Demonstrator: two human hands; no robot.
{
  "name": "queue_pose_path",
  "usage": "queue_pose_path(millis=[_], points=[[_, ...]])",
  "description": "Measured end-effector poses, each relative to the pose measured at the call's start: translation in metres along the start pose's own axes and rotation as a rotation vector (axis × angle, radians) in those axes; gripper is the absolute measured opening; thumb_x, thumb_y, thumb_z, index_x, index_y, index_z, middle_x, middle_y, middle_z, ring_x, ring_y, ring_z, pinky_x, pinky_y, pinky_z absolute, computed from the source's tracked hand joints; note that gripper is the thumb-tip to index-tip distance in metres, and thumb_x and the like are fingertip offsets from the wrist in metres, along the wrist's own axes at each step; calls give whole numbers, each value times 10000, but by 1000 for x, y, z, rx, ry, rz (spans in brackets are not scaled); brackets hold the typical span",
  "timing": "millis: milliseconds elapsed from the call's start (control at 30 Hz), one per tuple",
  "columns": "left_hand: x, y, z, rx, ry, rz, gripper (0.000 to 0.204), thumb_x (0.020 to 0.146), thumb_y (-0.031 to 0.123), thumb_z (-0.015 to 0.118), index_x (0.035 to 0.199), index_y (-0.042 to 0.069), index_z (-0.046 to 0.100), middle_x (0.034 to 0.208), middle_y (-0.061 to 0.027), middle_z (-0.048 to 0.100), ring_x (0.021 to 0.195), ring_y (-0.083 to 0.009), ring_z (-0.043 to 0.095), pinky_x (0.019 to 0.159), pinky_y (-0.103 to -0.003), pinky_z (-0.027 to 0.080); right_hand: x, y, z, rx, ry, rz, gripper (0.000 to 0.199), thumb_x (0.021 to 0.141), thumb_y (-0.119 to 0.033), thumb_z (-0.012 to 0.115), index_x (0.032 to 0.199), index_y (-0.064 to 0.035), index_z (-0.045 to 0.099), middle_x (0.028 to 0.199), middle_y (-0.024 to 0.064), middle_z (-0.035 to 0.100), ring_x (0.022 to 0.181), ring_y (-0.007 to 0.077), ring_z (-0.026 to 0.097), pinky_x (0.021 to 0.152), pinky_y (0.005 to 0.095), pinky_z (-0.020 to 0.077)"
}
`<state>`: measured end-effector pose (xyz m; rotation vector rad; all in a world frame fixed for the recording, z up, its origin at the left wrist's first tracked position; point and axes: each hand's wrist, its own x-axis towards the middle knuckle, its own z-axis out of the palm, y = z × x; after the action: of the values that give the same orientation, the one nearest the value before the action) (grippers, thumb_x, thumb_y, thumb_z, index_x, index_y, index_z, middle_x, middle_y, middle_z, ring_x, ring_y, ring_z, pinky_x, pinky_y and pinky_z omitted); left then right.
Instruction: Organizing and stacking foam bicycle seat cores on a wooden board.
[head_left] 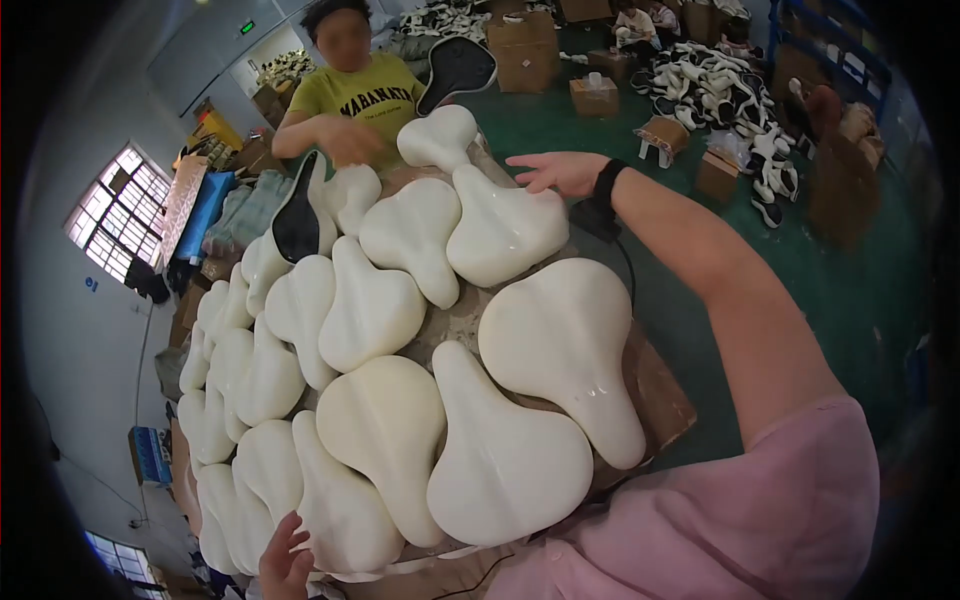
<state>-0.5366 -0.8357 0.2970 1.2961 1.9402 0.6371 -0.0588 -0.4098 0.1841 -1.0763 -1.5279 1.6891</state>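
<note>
Several cream-white bicycle saddles lie top side up in close rows on a table. At the far right of the table, my right hand (562, 172) is stretched out with its fingers apart, over or against the edge of a glossy saddle (510, 228). It grips nothing, and I cannot tell whether it touches. My left hand (287, 562), fingers loosely spread, is low at the near edge beside another saddle (345, 500). Close to me lie a broad saddle (510, 450) and a shinier one (560, 330). One saddle (298, 215) at the far side shows its black underside.
A person in a yellow shirt (375, 100) stands across the table, near an upturned black-bottomed saddle (458, 75). Brown cardboard (660, 400) juts out at the table's right edge. Cardboard boxes (595, 95) and a large saddle pile (705, 90) are on the green floor, with people seated behind.
</note>
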Motion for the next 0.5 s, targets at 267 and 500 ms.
queue_pose_path(millis=[267,500], points=[[-43,-20,-2,-6,88,-92,525,919,134,563,1394,-25,406,1351,-149,510,1159,-226,537,921,-319,448,-12,55,10,-43,204,-223,469,980,-319,479,1356,-39,480,1307,70,541,1182,157,506,989,336,410],[-82,-4,38,-70,124,6,495,925,91,564,1389,-10,425,1352,-126,514,1174,-219,531,977,-313,415,-15,73,5,446,164,-106,685,954,-544,443,1418,-49,351,1375,115,462,1241,221,452,1026,407,370]])
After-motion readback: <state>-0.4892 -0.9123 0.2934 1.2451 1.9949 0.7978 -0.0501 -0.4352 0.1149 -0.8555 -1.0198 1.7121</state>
